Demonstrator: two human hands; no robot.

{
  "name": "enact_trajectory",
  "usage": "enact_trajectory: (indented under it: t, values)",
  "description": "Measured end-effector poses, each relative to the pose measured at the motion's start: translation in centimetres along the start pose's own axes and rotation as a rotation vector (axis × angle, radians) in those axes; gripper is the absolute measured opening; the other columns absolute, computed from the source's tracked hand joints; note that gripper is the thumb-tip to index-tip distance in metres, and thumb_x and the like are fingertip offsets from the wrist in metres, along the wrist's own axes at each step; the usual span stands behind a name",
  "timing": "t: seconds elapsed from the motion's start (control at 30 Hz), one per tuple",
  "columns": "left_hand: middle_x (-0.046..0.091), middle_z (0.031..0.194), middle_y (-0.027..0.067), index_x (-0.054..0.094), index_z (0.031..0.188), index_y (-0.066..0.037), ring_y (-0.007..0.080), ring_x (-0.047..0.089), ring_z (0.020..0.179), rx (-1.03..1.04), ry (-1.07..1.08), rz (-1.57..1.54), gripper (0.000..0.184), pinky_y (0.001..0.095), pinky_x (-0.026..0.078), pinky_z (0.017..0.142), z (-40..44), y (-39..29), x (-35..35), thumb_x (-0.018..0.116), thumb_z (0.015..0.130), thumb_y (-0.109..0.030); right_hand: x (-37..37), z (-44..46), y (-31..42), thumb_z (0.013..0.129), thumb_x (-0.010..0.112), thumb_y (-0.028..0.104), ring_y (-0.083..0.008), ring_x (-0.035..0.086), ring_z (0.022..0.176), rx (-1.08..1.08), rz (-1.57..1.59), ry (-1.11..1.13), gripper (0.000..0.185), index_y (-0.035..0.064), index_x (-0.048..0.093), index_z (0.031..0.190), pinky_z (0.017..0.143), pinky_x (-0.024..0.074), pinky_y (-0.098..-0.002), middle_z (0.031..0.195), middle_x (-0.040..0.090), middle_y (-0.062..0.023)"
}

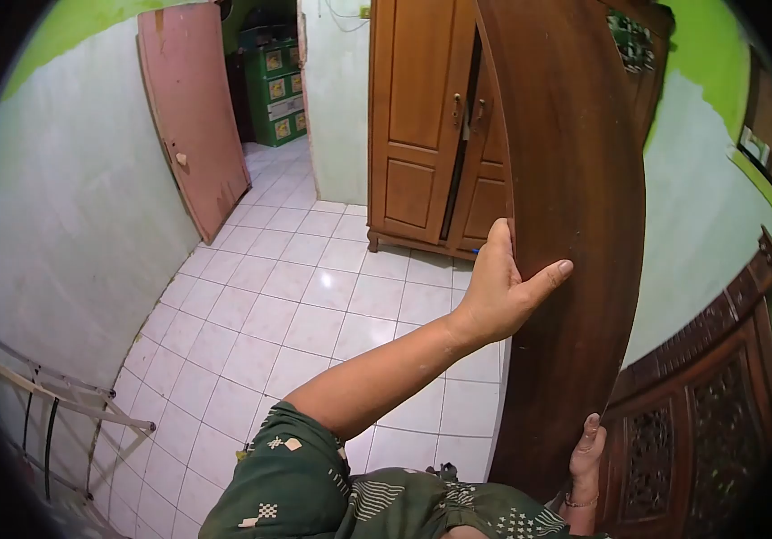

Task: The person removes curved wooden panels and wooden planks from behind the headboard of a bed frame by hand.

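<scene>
A long, wide dark brown wooden board (pixel 575 180) stands upright in front of me, leaning slightly, its top running past the upper edge of the view. My left hand (pixel 507 292) grips its left edge at mid-height, thumb lying across the face and the other fingers partly hidden behind. Lower down, my right hand (pixel 587 454) is closed around the right edge, with fingertips showing at the side. The board's bottom end is hidden by my green patterned clothing (pixel 386 503).
A wooden wardrobe (pixel 417 126) stands behind the board. At the right is a carved wooden headboard (pixel 674 431) against the wall. A pink door (pixel 193 117) stands ajar at the back left, green boxes (pixel 278 99) beyond it. A metal folding rack (pixel 71 400) occupies the lower left.
</scene>
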State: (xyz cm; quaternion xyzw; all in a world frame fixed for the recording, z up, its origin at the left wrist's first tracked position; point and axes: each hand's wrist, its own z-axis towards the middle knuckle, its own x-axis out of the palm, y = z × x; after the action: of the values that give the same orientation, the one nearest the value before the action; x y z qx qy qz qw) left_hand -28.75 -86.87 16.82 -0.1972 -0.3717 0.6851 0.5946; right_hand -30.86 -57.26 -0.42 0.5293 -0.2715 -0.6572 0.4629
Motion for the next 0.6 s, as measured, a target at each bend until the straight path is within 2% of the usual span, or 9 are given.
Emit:
enact_trajectory:
  t: [0.13,0.23,0.33,0.43,0.6]
  values:
    - [0.048,0.119,0.0141,0.033,0.124,0.002,0.0191,0.046,0.113,0.022,-0.035,-0.003,0.054,0.0341,0.038,0.097,2.1,2.1,-4.0,0.066,0.084,-0.014,3.8,3.9,1.8,0.092,0.040,0.056,-0.0113,0.032,0.062,-0.009,0.106,0.186,0.061,0.0033,0.036,0.062,0.052,0.0288,-0.0320,0.060,0.033,0.0006]
    - [0.049,0.114,0.0175,0.035,0.116,0.006,0.0194,0.050,0.107,0.064,-0.075,0.054,0.050,0.0326,0.042,0.092,3.5,2.6,-7.2,0.067,0.083,-0.015,6.7,5.8,3.9,0.092,0.038,0.058,-0.0102,0.030,0.061,-0.033,0.107,0.259,0.061,0.0046,0.035,0.063,0.051,0.0268,-0.0316,0.060,0.031,0.0022]
    - [0.049,0.114,0.0170,0.035,0.116,0.006,0.0191,0.050,0.107,0.063,-0.086,0.038,0.050,0.0327,0.042,0.092,4.9,2.9,-11.0,0.067,0.083,-0.014,11.0,7.4,4.6,0.091,0.036,0.060,-0.0093,0.028,0.059,-0.122,0.013,0.120,0.062,0.0061,0.031,0.061,0.049,0.0222,-0.0316,0.058,0.029,0.0038]
    - [0.050,0.116,0.0131,0.035,0.122,0.002,0.0180,0.049,0.109,0.049,-0.058,0.030,0.051,0.0330,0.041,0.094,6.4,4.0,-15.7,0.065,0.085,-0.013,14.7,8.7,7.8,0.093,0.032,0.060,-0.0067,0.023,0.058,-0.148,0.000,0.171,0.059,0.0103,0.023,0.062,0.048,0.0173,-0.0307,0.058,0.023,0.0049]
    - [0.051,0.114,0.0163,0.035,0.116,0.006,0.0189,0.051,0.106,0.073,-0.066,0.028,0.048,0.0326,0.042,0.092,9.7,3.7,-22.9,0.065,0.084,-0.014,21.4,11.3,10.8,0.091,0.035,0.061,-0.0082,0.024,0.058,-0.103,0.042,0.200,0.062,0.0084,0.026,0.061,0.048,0.0177,-0.0321,0.058,0.025,0.0047]
